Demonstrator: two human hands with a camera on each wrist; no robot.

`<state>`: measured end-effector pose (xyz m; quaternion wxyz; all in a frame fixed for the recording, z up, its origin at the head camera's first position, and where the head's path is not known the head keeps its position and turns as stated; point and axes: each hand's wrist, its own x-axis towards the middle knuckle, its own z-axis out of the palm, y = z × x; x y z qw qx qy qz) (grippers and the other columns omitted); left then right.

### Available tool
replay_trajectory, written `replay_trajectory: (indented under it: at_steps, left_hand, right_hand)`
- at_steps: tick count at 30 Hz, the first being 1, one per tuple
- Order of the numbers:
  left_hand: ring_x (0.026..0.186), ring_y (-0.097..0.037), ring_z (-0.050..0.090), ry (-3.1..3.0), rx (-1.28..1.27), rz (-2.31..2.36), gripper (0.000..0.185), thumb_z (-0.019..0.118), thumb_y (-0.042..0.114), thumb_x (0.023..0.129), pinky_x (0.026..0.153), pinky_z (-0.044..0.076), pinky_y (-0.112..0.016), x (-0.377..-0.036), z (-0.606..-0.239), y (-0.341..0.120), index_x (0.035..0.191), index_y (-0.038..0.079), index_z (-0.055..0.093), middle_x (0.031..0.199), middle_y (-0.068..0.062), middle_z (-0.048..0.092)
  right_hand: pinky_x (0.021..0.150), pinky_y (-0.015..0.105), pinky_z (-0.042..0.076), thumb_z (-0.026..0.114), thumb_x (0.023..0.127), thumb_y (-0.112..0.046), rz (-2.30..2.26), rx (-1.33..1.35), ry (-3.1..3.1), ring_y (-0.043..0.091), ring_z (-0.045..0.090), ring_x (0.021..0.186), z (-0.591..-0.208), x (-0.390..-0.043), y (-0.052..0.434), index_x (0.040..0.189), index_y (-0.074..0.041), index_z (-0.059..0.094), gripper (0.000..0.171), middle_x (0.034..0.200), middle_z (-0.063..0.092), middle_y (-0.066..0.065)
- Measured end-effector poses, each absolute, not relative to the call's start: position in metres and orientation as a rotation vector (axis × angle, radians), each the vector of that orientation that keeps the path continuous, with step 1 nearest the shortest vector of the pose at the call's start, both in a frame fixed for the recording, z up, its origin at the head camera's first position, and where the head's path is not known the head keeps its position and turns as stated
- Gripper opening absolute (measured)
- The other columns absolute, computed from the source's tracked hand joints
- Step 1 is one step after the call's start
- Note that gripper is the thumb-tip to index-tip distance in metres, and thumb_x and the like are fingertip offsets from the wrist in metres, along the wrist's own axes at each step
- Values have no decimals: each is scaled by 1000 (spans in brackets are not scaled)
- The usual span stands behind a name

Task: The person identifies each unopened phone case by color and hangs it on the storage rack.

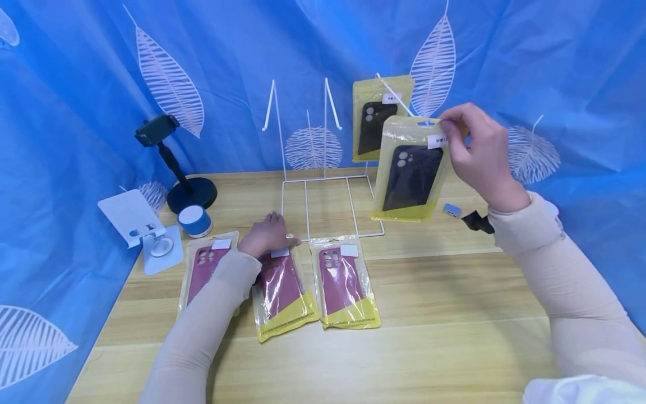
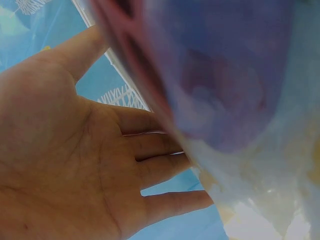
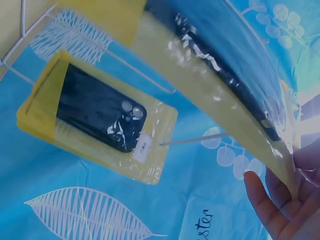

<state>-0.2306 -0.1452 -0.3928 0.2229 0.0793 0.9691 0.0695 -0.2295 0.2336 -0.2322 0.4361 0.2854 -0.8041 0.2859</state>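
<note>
My right hand (image 1: 479, 148) pinches the top corner of a clear-and-yellow pouch with a black phone case (image 1: 411, 177) inside. The pouch's hang hole is at the front end of a white hook (image 1: 396, 96); I cannot tell whether the hook passes through it. Further back on that hook hangs another pouched black phone case (image 3: 102, 107). Over the top of the middle pouched purple phone case (image 1: 280, 283) lies my left hand (image 1: 266, 233). Its fingers (image 2: 155, 170) are extended in the left wrist view, where the blurred pouch partly hides their tips.
The white wire rack (image 1: 323, 179) has two other bare hooks. Pouched purple cases lie left (image 1: 204, 269) and right (image 1: 345, 280) of the middle one. A black phone stand (image 1: 192, 193), blue-and-white round device (image 1: 195, 220) and white folding stand (image 1: 162, 247) occupy the left. Small blue object (image 1: 452, 210) right.
</note>
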Motion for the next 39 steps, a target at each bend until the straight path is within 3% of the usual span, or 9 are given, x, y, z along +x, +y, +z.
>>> replay_trajectory:
  at_steps: [8, 16, 22, 39]
  left_hand:
    - [151, -45, 12, 2681, 217, 204, 98, 52, 56, 97, 119, 21, -62, -228, -390, -145, 153, -14, 12, 161, -33, 10]
    - [151, -44, 12, 2679, 203, 223, 98, 53, 56, 96, 120, 20, -62, -226, -391, -145, 153, -12, 12, 162, -31, 10]
    - [151, -44, 12, 2688, 205, 200, 98, 53, 56, 96, 119, 21, -63, -227, -391, -145, 153, -12, 12, 162, -31, 10]
    - [152, -41, 10, 2678, 167, 221, 99, 53, 58, 96, 121, 19, -60, -227, -391, -145, 154, -10, 12, 163, -29, 10]
  right_hand:
    - [63, 20, 31, 54, 102, -12, 634, 661, -2097, -10, 39, 72, -228, -251, 235, 103, 2, 67, 19, 87, 67, 16]
    - [64, 31, 36, 51, 103, -20, 613, 602, -2232, 18, 52, 72, -234, -277, 229, 109, 0, 67, 26, 94, 69, 20]
    - [73, 46, 45, 48, 105, -29, 611, 528, -2337, 34, 61, 84, -230, -301, 217, 115, -3, 65, 33, 103, 70, 18]
    - [84, 51, 47, 45, 105, -30, 598, 365, -2411, 38, 60, 103, -225, -350, 197, 120, -4, 64, 36, 114, 69, 19]
